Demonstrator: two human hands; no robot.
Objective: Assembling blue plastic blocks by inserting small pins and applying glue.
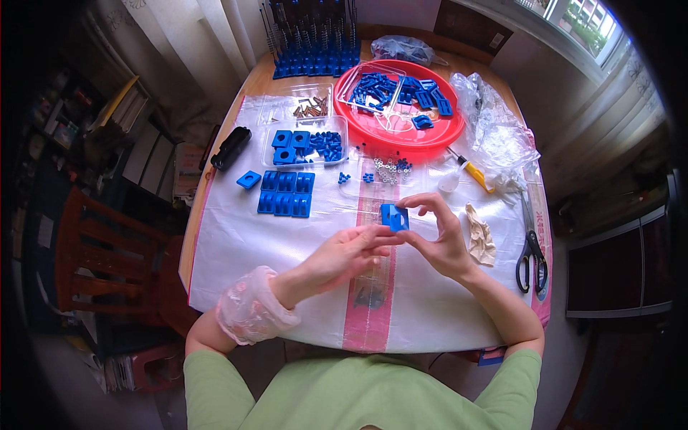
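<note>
My right hand (438,236) pinches a small blue plastic block (394,217) between thumb and fingers, above the middle of the white sheet. My left hand (344,256) reaches in from the left, its fingertips touching the block's lower left side. A clear plastic sleeve cover (252,308) wraps my left wrist. Beyond the hands lie a grid of finished blue blocks (287,193), one loose blue block (249,179) and a scatter of small silver nuts and blue bits (388,170).
A red round tray (437,136) holds blue parts and a clear box. Clear trays (304,147) hold blue pieces and brown screws. A black case (231,147), scissors (532,247), a yellow-handled tool (473,173), a crumpled glove (480,235) and plastic bags (494,129) lie around. Blue racks (315,43) stand at the back.
</note>
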